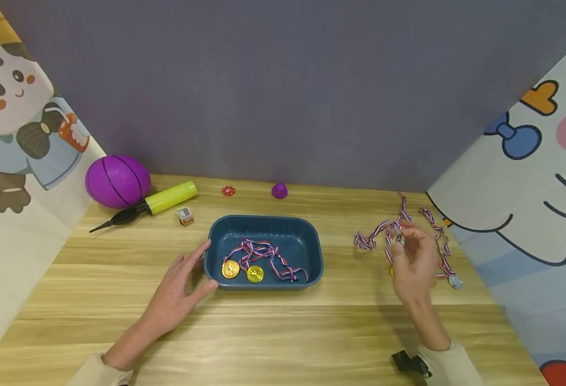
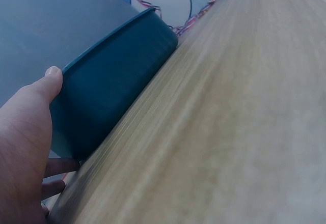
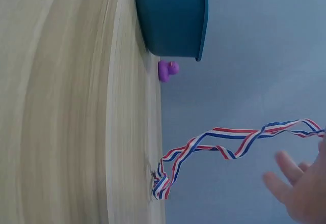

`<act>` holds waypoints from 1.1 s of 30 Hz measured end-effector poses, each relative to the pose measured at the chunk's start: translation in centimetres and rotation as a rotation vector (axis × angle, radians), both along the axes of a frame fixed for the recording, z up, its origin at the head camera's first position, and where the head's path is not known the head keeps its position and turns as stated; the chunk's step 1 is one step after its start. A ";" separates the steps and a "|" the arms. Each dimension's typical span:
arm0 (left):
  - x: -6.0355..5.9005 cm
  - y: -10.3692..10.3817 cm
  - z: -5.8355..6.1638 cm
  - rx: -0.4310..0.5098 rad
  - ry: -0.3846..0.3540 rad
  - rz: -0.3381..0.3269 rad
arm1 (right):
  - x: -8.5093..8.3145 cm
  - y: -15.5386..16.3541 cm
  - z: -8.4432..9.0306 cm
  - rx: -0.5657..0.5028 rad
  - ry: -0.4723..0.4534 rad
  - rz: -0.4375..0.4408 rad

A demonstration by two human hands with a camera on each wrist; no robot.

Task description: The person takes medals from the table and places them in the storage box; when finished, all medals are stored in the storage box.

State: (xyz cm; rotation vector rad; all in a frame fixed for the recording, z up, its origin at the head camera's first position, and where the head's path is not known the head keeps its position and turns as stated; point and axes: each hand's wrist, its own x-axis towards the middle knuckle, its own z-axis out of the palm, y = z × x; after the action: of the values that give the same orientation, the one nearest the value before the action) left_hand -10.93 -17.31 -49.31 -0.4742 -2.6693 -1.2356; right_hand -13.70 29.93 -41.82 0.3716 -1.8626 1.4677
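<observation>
My left hand (image 1: 174, 295) lies at the left end of a dark blue basin (image 1: 268, 287). Its thumb touches the front left corner, and its extended fingers spread along the side. Inside the basin are two gold-coloured medals, one (image 1: 230, 269) left of the other (image 1: 255, 274), with tangled striped ribbons. At the right, my right hand (image 1: 415, 265) pinches a silver medal (image 1: 397, 236) above the table. In the right wrist view its red, white and blue ribbon (image 3: 224, 137) trails down to the tabletop. Another silver medal (image 1: 455, 281) lies right of that hand; a yellowish medal (image 1: 391, 272) is mostly hidden behind it.
Along the back stand a purple ball (image 1: 118, 181), a yellow and black hand pump (image 1: 171, 198), a small box (image 1: 185, 215), a red chip (image 1: 228, 190) and a purple toy duck (image 1: 279, 190). A grey wall panel (image 1: 283, 96) closes off the back, with cartoon-printed panels at both sides.
</observation>
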 end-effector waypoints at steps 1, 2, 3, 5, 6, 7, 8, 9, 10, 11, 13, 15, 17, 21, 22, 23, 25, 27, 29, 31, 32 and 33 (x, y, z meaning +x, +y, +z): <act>0.0 0.0 0.0 0.001 0.001 -0.001 | 0.0 -0.1 0.0 -0.037 -0.025 0.067; 0.0 0.0 0.0 0.001 0.002 0.000 | 0.0 -0.3 0.0 -0.061 -0.050 0.110; 0.0 0.0 -0.1 0.001 0.001 0.000 | 0.0 -0.4 -0.1 -0.082 -0.073 0.153; 0.0 0.0 -0.1 0.002 0.001 0.000 | -0.1 -0.5 -0.2 -0.100 -0.111 0.193; 0.0 0.0 0.0 0.003 0.001 0.000 | -0.1 -0.6 -0.3 -0.091 -0.122 0.196; 0.1 0.0 0.0 0.003 0.000 0.001 | -0.2 -0.7 -0.3 -0.085 -0.140 0.183; 0.0 0.0 -0.1 0.003 -0.001 0.001 | -0.2 -0.7 -0.4 -0.080 -0.156 0.166; 0.0 0.0 -0.1 0.003 0.000 0.001 | -0.3 -0.8 -0.3 -0.076 -0.173 0.157; 0.1 0.0 -0.1 0.003 0.000 0.001 | -0.4 -0.9 -0.3 -0.083 -0.181 0.162; 0.0 0.0 -0.1 0.003 0.001 0.001 | -0.4 -0.9 -0.3 -0.080 -0.190 0.165; 0.0 0.1 -0.1 0.003 0.002 0.001 | -0.6 -1.1 -0.2 -0.077 -0.190 0.180; 0.0 0.1 -0.1 0.003 0.006 0.001 | -0.8 -1.3 0.0 -0.078 -0.188 0.196; -0.1 0.1 -0.2 0.004 0.008 0.001 | -1.1 -1.6 0.1 -0.074 -0.194 0.187; 0.0 0.0 0.0 0.004 0.007 0.002 | -1.3 -2.1 0.7 0.002 -0.252 0.071; 0.0 0.0 0.0 0.004 0.005 0.002 | -1.4 -2.2 0.9 0.033 -0.260 0.042; 0.0 0.0 0.0 0.003 0.003 0.003 | -1.5 -2.4 1.0 0.068 -0.257 0.015; 0.0 0.0 0.0 0.001 0.002 0.003 | -1.8 -2.6 1.3 0.138 -0.232 -0.031; 0.0 0.0 -0.1 -0.001 0.002 0.003 | -2.1 -2.9 1.7 0.207 -0.181 -0.074; -0.1 0.0 -0.2 -0.002 0.002 0.002 | -2.3 -3.2 2.0 0.254 -0.132 -0.109; -0.1 0.0 -0.2 -0.002 0.002 0.001 | -2.5 -3.5 2.5 0.278 -0.109 -0.131; -0.1 0.0 -0.2 -0.002 0.003 0.000 | -2.5 -3.6 2.7 0.286 -0.106 -0.138; -0.1 0.0 -0.2 -0.001 0.003 0.000 | -2.5 -3.8 2.9 0.293 -0.106 -0.140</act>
State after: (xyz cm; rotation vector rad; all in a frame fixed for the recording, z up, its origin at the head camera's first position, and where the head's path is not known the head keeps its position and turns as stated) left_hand -11.06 -17.35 -49.53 -0.4752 -2.6675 -1.2323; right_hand -16.20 26.16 -38.89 0.2991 -2.1502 1.1426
